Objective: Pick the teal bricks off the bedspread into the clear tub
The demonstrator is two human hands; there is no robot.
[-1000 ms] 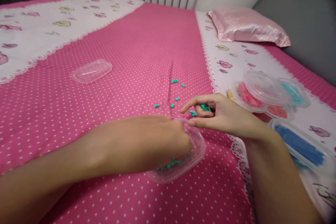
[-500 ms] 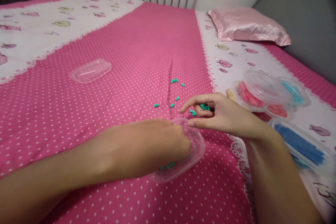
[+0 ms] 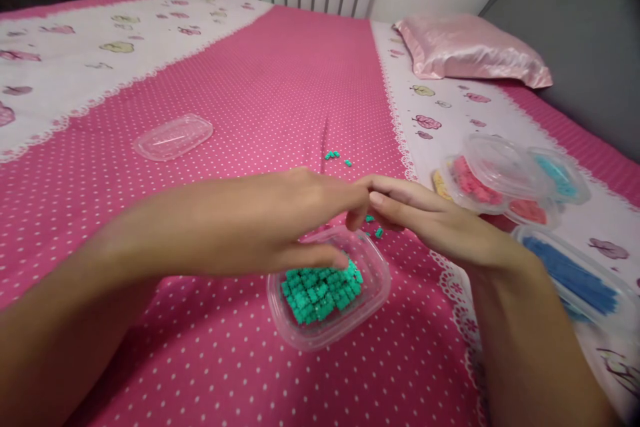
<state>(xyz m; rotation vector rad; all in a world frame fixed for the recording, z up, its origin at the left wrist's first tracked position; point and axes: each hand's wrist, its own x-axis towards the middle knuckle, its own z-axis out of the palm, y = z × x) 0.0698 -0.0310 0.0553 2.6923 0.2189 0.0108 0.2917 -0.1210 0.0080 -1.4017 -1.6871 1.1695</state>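
Observation:
A clear plastic tub (image 3: 379,280) stands on the pink dotted bedspread, holding a heap of small green building blocks (image 3: 320,293). My left hand (image 3: 290,213) reaches over it, thumb spread away from the outstretched fingers, its thumb tip just above the blocks. Its fingertips meet those of my right hand (image 3: 425,213) beyond the tub. The right fingers are bent together, and what lies beneath them is hidden. Loose green blocks (image 3: 379,233) lie on the cloth below the right hand. Several more green blocks (image 3: 332,155) are scattered farther off.
A clear lid (image 3: 173,137) lies on the bedspread to the left. On the right are stacked clear tubs (image 3: 515,170) with red, yellow and turquoise pieces, and a tub of blue pieces (image 3: 570,270). A pink satin pillow (image 3: 473,50) rests at the far right.
My left hand has risen out of the tub and moved forward to my right hand, uncovering the heap of green blocks. The green blocks seen in my right hand's fingers are now hidden.

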